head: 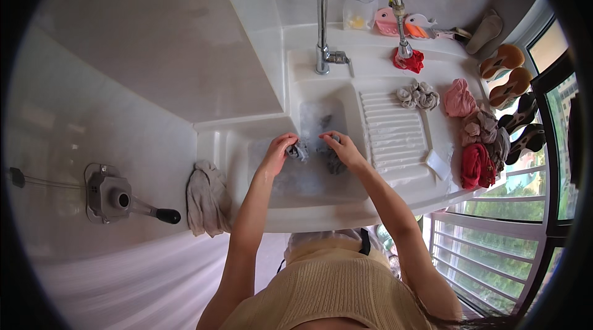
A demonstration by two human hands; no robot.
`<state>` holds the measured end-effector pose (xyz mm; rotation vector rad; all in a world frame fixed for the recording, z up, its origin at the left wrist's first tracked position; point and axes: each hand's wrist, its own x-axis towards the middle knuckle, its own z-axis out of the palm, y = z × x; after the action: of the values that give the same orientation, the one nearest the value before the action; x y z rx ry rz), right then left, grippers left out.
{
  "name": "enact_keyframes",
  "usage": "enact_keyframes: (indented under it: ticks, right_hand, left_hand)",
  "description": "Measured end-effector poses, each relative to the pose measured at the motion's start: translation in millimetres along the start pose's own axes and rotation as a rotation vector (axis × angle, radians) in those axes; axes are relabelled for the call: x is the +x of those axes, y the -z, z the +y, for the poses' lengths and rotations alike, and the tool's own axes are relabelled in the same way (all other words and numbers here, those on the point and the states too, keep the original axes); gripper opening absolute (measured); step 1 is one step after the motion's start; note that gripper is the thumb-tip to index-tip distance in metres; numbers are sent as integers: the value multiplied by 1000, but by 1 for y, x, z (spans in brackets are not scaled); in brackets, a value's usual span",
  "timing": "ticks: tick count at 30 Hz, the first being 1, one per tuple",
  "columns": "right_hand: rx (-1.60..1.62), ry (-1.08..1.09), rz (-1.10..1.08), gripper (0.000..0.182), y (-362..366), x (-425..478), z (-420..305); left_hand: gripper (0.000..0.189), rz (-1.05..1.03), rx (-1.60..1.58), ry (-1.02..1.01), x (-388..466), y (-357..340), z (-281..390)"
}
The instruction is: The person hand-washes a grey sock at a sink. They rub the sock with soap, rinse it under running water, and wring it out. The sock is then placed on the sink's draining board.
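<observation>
A white laundry sink (319,212) lies before me, its basin holding cloudy, sudsy water (296,182). My left hand (278,151) grips a wet grey cloth (299,150) just over the water. To its right is my right hand (342,145), with thumb and fingers curled close together. A bit of grey shows at those fingers, but whether they grip it is unclear. Beneath that hand a dark grey cloth (336,164) is partly in the water. Another small dark cloth (325,120) lies farther back in the basin.
Right of the basin is a ribbed washboard (394,131) with twisted grey cloths (418,96) and a white soap bar (437,164). Pink (459,98) and red (477,166) garments pile beyond. A chrome faucet (323,33) arches behind; a grey cloth (206,200) drapes the left rim.
</observation>
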<state>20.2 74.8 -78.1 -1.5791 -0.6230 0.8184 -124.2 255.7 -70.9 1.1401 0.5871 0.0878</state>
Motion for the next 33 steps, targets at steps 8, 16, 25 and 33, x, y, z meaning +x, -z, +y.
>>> enact_keyframes:
  ticks: [8,16,25,33]
  right_hand:
    - [-253,-106,117,28,-16,27,81]
    - [-1142,296,-559,25,-36,23,162]
    - [-1009,112,-241,20,-31,27,170]
    - [-341,154,48,26,-32,11,-27]
  left_hand:
    - [24,20,938,37,8,16,-64]
    - [27,119,751,90,2,11,-91]
    - [28,310,68,408,13,-23,-107]
    - [75,276,-316,457,16,-44,-83]
